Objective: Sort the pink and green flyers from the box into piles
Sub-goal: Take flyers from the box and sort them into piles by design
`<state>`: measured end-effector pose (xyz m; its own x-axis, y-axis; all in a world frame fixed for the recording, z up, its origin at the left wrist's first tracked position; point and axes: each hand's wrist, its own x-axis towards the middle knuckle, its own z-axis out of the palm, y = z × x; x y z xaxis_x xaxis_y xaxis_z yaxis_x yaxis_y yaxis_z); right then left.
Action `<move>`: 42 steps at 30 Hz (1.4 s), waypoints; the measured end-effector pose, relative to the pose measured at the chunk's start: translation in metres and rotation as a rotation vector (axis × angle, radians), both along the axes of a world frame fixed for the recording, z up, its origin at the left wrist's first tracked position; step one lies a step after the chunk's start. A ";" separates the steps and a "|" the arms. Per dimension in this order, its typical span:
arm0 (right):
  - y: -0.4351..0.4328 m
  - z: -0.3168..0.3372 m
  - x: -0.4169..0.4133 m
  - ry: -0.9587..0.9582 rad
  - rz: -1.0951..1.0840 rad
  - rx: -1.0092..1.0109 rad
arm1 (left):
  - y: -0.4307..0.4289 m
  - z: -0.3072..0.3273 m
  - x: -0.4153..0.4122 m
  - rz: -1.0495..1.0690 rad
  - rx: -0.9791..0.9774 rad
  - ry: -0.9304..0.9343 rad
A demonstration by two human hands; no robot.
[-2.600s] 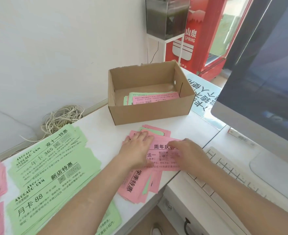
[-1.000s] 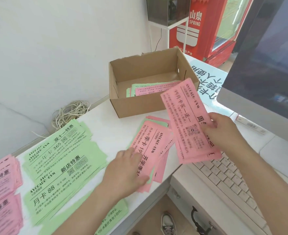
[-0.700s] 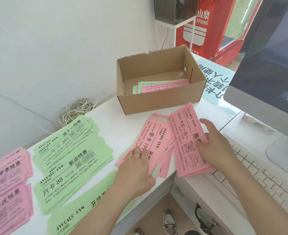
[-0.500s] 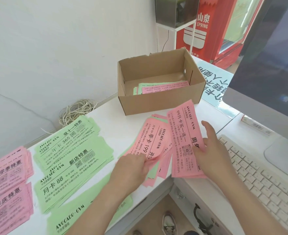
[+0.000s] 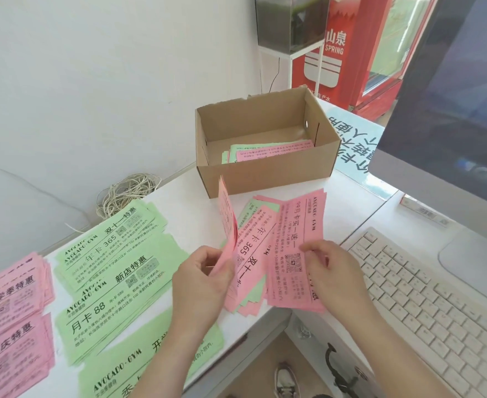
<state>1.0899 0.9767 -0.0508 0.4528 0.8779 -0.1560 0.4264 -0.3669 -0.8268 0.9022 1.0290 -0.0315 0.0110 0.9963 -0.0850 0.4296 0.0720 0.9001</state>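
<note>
Left hand (image 5: 199, 280) lifted pink flyer (image 5: 226, 225) (edge-on, unreadable).

Green flyers (image 5: 116, 282) at eight o'clock read AVOCADO·GYM, 365, 88; red cooler (image 5: 335, 48) at one o'clock reads SPRING.

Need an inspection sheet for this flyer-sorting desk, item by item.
Surface: white desk, left part covered by paper.
Job's things: cardboard box holding leftover flyers, pink and green; green piles and pink piles at left; mixed heap at the near edge.
Clutter: keyboard; blue printed sheet beside the box.
Grippers: left hand pinches a raised pink flyer; right hand grips held pink flyers.
Cables: coiled pale cord by the wall.
Surroundings: monitor at right; red cooler; dark tank on a white stand.
</note>
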 end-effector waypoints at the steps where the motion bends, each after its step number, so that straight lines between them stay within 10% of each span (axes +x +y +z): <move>1: 0.003 0.001 -0.007 0.016 0.057 -0.013 | -0.005 -0.002 0.004 -0.035 0.003 0.003; 11: 0.035 -0.003 -0.012 -0.146 0.168 -0.179 | -0.029 -0.026 0.025 -0.551 -0.119 0.155; 17: 0.042 0.027 0.025 -0.112 0.381 -0.136 | 0.023 0.018 -0.021 -0.011 0.084 0.047; 23: 0.075 0.086 0.014 -0.278 0.750 -0.082 | 0.050 0.052 -0.063 -0.293 0.005 0.023; 31: 0.098 0.127 -0.099 -1.034 1.208 0.313 | -0.010 0.120 -0.132 -0.131 0.279 -0.146; 38: 0.083 0.137 -0.216 -1.084 1.478 0.788 | -0.030 0.116 -0.233 -0.060 0.364 1.041; 42: 0.068 0.123 -0.279 -0.990 1.620 0.802 | -0.058 0.112 -0.304 -0.005 0.015 0.859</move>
<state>0.8113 1.0449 0.0724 -0.9665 0.2143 0.1413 0.2279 0.9697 0.0882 0.5980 0.9706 0.0802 -0.0472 0.9975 -0.0525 0.9628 0.0594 0.2634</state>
